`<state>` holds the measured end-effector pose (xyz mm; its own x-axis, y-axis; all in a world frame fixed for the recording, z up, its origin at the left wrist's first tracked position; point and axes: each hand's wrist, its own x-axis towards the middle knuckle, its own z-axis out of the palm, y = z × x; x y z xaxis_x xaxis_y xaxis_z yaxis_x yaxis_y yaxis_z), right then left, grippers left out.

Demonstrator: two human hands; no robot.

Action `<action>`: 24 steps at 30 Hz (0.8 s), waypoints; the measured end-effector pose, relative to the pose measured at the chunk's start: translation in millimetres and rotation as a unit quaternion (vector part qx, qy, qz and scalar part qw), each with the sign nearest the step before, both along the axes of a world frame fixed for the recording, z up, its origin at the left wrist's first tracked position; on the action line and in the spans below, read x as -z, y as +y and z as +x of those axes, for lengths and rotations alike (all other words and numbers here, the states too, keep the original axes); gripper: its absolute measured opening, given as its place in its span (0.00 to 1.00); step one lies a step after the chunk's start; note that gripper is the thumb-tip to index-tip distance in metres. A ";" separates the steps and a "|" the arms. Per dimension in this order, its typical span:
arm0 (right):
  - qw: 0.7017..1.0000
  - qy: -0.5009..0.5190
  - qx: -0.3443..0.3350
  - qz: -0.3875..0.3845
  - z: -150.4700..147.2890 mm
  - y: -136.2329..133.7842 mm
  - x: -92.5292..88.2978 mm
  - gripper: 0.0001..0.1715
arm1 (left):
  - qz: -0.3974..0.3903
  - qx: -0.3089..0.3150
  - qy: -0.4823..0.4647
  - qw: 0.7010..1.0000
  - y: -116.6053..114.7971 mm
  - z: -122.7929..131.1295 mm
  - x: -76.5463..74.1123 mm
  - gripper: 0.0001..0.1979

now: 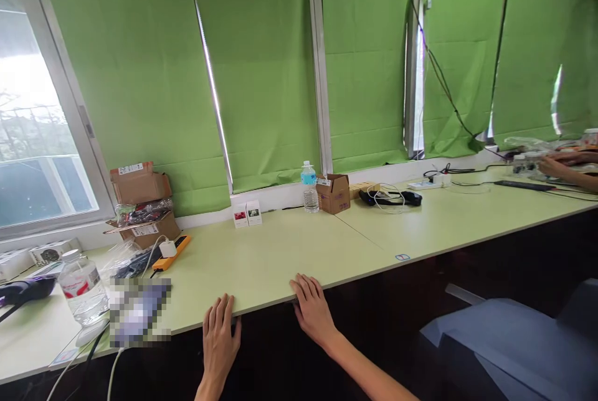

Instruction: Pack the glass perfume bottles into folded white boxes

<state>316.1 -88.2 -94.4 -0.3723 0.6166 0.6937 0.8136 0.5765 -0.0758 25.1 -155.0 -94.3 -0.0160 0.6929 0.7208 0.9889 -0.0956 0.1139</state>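
My left hand (pixel 218 332) rests at the front edge of the pale green table (pixel 275 251), its fingers stretched out over the top and its thumb by the edge. To the right, my right hand (pixel 312 307) lies on the same edge with fingers extended; its thumb is mostly hidden. Neither hand holds any object that I can see. Beyond them, toward the wall, stand a white box with a red picture (pixel 240 216) and a white box with a dark picture (pixel 254 213), side by side. A water bottle with a blue label (pixel 309 188) stands upright near a small cardboard box (pixel 333 193).
At left are a large water bottle (pixel 83 289), a blurred-out device (pixel 140 314), an orange power strip (pixel 172 253) and opened cardboard boxes (pixel 142 202). A black headset-like device (pixel 391 198) with a white cable lies right. Another person's hands (pixel 563 164) are at far right, above a grey-blue chair (pixel 509 339).
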 end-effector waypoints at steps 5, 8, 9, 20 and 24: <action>1.000 0.014 0.001 0.012 -5.2 6.9 8.6 0.38 | 0.012 -0.009 0.004 1.000 5.6 -0.4 5.8 0.23; 0.999 0.023 -0.003 0.022 -3.6 8.4 9.9 0.36 | 0.024 -0.003 0.009 1.000 7.0 -1.3 8.7 0.23; 0.999 0.026 -0.004 0.026 -3.3 8.6 10.3 0.35 | 0.029 -0.002 0.013 0.999 7.2 -1.7 9.5 0.22; 0.996 0.048 -0.006 0.074 -7.1 10.4 13.1 0.33 | 0.110 0.009 0.069 0.991 11.3 -5.9 13.1 0.22; 0.995 0.048 -0.007 0.081 -6.5 11.2 13.5 0.33 | 0.109 0.007 0.068 0.992 11.2 -4.8 13.3 0.23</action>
